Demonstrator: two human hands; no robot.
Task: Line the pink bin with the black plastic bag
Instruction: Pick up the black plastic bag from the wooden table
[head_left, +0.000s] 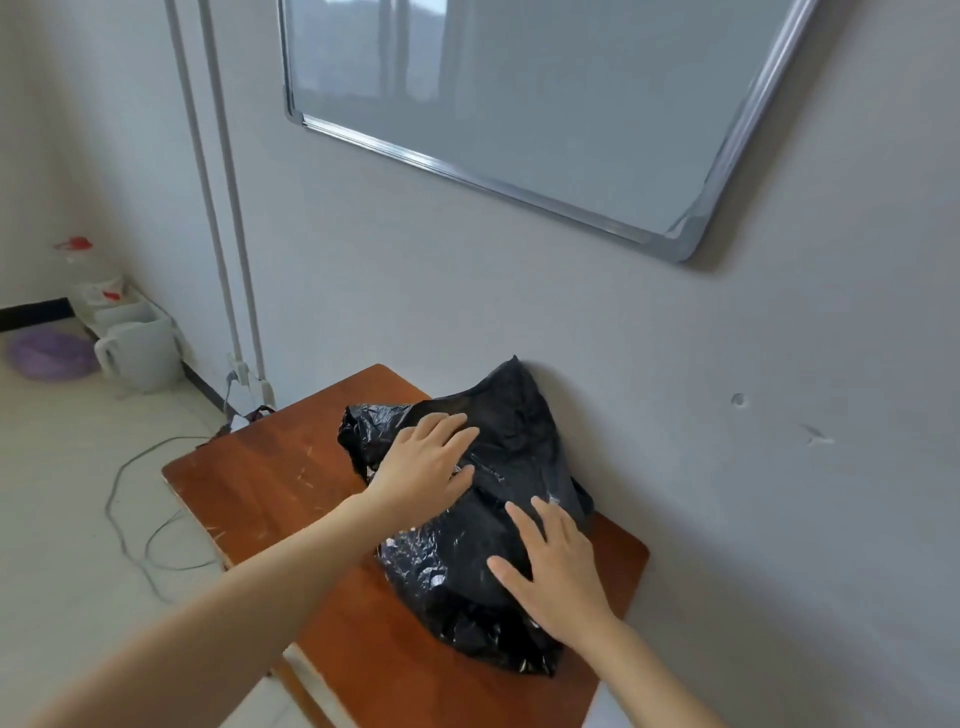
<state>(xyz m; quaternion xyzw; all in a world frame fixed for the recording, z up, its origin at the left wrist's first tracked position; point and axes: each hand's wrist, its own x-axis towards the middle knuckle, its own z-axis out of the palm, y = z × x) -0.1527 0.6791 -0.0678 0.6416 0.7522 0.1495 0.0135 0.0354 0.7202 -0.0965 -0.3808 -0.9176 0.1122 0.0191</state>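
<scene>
A crumpled black plastic bag (511, 452) bulges over something on the brown wooden table (270, 483), against the grey wall. No pink shows anywhere; the bag hides whatever is under it. My left hand (426, 460) lies flat on the bag's upper left side, fingers spread. My right hand (553, 577) rests flat on the bag's lower right part, fingers apart. Neither hand closes around the plastic.
A whiteboard (519, 98) hangs on the wall above. On the floor at left stand a white jug-like container (140, 353) and a purple basin (49, 353). A grey cable (135, 499) loops across the floor beside the table. Two white pipes (218, 208) run up the wall.
</scene>
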